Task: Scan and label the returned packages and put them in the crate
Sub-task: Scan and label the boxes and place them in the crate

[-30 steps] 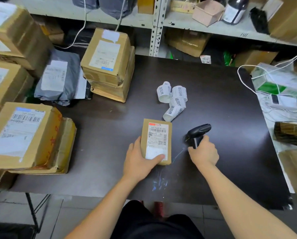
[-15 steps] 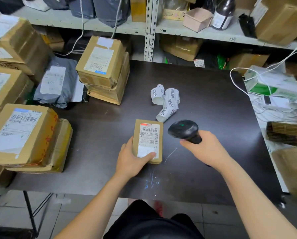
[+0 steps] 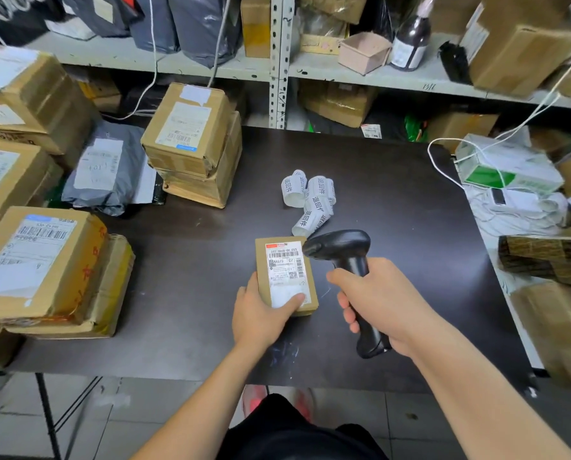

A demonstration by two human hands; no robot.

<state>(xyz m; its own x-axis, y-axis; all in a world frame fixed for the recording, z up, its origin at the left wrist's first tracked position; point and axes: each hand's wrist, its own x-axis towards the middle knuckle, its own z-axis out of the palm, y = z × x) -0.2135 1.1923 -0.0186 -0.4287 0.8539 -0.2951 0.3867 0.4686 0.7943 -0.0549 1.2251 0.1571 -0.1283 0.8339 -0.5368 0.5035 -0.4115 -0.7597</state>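
Note:
A small cardboard package (image 3: 285, 263) with a white shipping label lies flat on the dark table (image 3: 393, 200). My left hand (image 3: 264, 313) holds its near end, thumb on the label, fingers round its left side. My right hand (image 3: 382, 302) grips the handle of a black barcode scanner (image 3: 342, 247). The scanner's head hangs just over the package's top right corner, pointing left at the label. A loose curl of white printed labels (image 3: 310, 200) lies just behind the package. No crate is in view.
Stacked cardboard boxes (image 3: 191, 144) and a grey mailer bag (image 3: 108, 167) stand at the back left. More boxes (image 3: 41, 267) crowd the left edge. A label printer (image 3: 506, 167) with white cables sits at the right edge. Shelves (image 3: 310, 71) with parcels run behind the table.
My right hand lifted the scanner off the table and swung its head left, from beside the package to over its top right corner. My left hand and the package stayed put.

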